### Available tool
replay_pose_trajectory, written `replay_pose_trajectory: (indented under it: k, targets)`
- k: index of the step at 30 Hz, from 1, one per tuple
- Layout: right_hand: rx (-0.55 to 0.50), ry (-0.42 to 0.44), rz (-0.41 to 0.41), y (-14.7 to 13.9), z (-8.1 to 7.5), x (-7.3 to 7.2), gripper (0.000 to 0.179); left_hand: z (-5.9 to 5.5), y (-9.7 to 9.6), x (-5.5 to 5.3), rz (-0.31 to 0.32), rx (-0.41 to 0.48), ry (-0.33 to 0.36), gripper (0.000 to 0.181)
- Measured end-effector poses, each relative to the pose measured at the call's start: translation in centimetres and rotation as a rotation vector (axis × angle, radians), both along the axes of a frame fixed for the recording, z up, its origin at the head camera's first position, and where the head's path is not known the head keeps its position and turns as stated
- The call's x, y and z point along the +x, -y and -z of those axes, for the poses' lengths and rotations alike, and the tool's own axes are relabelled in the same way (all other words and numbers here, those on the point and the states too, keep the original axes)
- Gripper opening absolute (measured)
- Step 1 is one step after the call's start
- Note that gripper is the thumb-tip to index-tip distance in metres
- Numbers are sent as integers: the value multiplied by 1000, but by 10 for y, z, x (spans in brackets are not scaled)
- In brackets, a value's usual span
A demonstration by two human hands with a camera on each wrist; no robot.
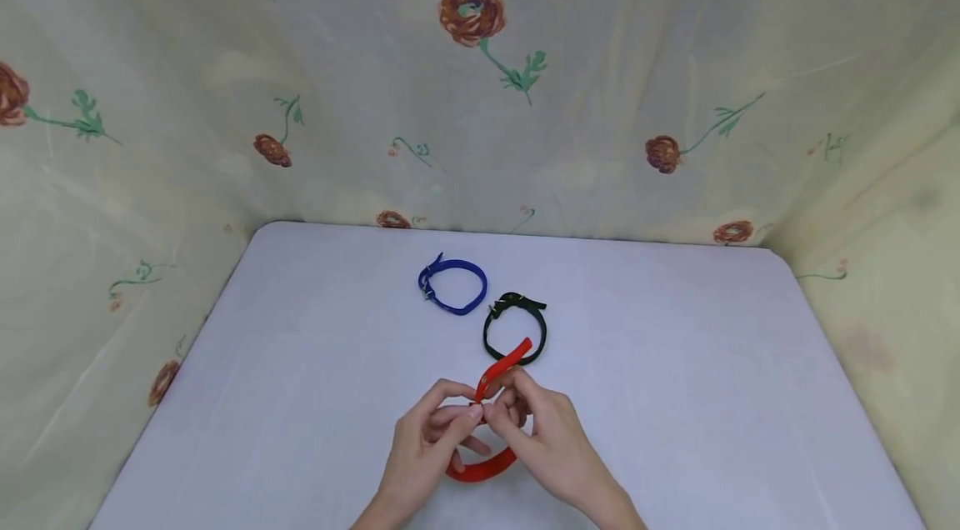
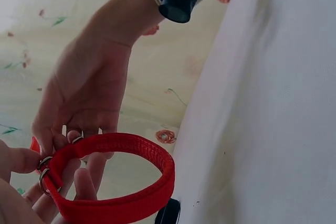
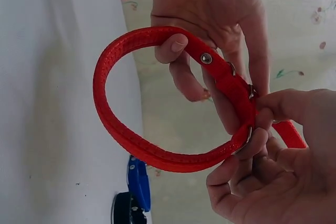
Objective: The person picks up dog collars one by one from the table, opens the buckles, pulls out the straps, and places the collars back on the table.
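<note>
A red buckle collar (image 1: 480, 470) is held up in a loop between both hands near the front of the table. My left hand (image 1: 426, 438) grips it beside the metal buckle, some fingers reaching inside the loop. On the other side my right hand (image 1: 549, 438) pinches the strap by the buckle, and its free end sticks up past the fingers. The right wrist view shows the collar (image 3: 173, 162) with its rivet and metal rings; fingers partly hide the buckle. Beyond the hands lie a dark green collar (image 1: 545, 334) and a blue collar (image 1: 486, 284), both fastened in loops.
The collars lie on a white table (image 1: 675, 347) with rounded far corners. A flowered cloth (image 1: 585, 155) hangs behind it and along both sides. In the left wrist view a dark wrist device (image 2: 177, 11) sits on the other forearm.
</note>
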State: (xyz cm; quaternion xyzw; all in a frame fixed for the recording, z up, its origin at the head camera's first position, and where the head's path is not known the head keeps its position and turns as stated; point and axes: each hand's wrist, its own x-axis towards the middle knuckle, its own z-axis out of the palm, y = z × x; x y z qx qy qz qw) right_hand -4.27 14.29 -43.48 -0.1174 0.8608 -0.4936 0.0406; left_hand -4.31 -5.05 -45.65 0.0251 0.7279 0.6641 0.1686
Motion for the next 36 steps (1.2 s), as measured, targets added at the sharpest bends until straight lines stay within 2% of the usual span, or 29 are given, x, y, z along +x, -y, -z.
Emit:
replay_pose_trajectory:
  k: [5,13,27,36]
  targets:
    - [10,-28,-5,0,1,-1,12,0,-1,1,0,24,47,31]
    - [9,38,18,4,0,0,6,3,-2,4,-18,50,47,29]
    - [24,27,8,3,1,-1,4,4,-1,1,2,38,68,33]
    - [46,-48,29,4,5,-1,15,3,0,0,19,34,65,33]
